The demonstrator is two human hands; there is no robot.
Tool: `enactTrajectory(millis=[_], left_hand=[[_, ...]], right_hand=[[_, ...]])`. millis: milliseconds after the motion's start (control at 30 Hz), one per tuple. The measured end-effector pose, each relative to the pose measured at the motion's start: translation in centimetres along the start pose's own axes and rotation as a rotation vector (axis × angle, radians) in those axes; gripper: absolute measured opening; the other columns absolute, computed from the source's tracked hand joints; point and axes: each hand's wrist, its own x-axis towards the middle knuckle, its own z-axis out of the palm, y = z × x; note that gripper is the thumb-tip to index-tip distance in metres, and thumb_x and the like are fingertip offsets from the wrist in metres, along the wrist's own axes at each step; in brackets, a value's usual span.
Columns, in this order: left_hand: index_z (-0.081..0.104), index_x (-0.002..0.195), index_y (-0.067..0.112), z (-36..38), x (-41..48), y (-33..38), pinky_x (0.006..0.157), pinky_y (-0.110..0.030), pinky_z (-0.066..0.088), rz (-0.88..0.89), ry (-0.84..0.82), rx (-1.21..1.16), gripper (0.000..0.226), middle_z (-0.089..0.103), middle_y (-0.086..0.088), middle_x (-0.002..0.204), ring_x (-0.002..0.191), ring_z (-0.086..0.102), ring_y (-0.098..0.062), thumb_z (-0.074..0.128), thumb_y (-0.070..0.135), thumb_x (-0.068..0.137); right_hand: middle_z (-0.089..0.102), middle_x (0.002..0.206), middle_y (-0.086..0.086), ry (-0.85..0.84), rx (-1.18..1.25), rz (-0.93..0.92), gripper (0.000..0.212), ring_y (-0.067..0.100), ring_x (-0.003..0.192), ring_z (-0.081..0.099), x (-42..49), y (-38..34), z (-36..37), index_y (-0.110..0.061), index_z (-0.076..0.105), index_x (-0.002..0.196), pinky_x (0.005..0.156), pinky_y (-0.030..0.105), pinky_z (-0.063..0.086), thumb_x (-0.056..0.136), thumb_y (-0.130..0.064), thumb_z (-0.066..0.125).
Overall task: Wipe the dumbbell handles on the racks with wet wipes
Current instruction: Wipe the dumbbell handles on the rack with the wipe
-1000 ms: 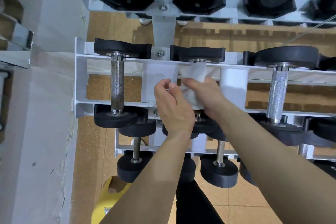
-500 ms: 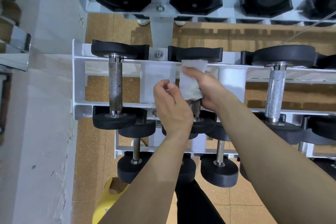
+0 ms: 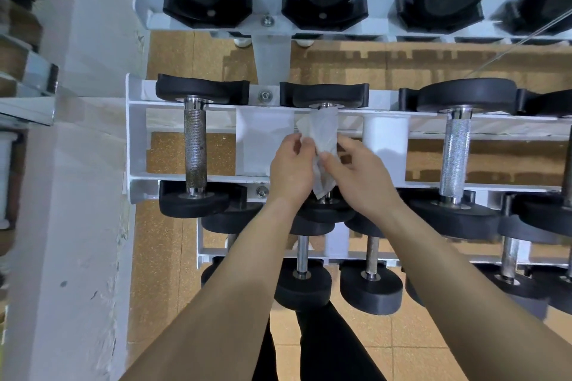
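Observation:
A white wet wipe [image 3: 322, 136] is draped along the handle of the middle dumbbell [image 3: 323, 96] on the white rack's [image 3: 136, 145] middle tier, hiding most of that handle. My left hand [image 3: 291, 170] pinches the wipe's left edge. My right hand [image 3: 359, 176] pinches the wipe lower down on its right side. A dark knurled dumbbell handle [image 3: 195, 148] lies bare to the left, and a bright knurled dumbbell handle [image 3: 455, 155] lies bare to the right.
The top tier [image 3: 145, 9] holds several larger black dumbbells. The lowest tier [image 3: 201, 254] carries smaller dumbbells near my legs. A white wall [image 3: 62, 226] runs close along the left. The floor is tan cork tile.
My right hand let go of its wrap round the handle and slid down. The wipe has loosened and now both hands pinch it, spread along the handle.

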Motion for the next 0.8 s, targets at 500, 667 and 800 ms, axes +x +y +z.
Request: enactTrajectory(millis=[500,667,800], left_hand=[[0.054,0.086,0.014,0.3,2.2,0.8,0.058,-0.029,0.033,0.282,0.064,0.475,0.024,0.057,0.003,0.077,0.071,0.051,-0.015,0.04,0.018,0.105],[0.044,0.088,0.015,-1.3,1.4,0.5,0.057,-0.033,0.031,0.491,-0.022,0.937,0.013,0.044,0.005,0.069,0.064,0.044,-0.023,0.042,0.018,0.101],[0.052,0.111,0.014,-2.0,0.6,1.9,0.065,-0.036,0.034,0.567,-0.025,1.351,0.014,0.059,-0.008,0.089,0.08,0.057,-0.034,0.044,0.01,0.1]], right_hand=[[0.061,0.079,-0.003,0.184,0.072,0.066,0.022,0.002,0.067,0.054,2.6,0.2,0.3,-0.021,0.05,0.095,0.057,0.018,0.041,0.107,-0.038,0.045],[0.061,0.089,-0.008,0.087,0.036,0.112,0.03,0.001,0.082,0.056,3.2,0.6,0.1,-0.02,0.05,0.102,0.065,0.021,0.041,0.107,-0.047,0.038],[0.062,0.09,-0.013,0.044,0.085,0.084,0.026,-0.009,0.077,0.056,2.5,1.5,0.3,-0.022,0.055,0.105,0.06,0.008,0.038,0.108,-0.043,0.039]])
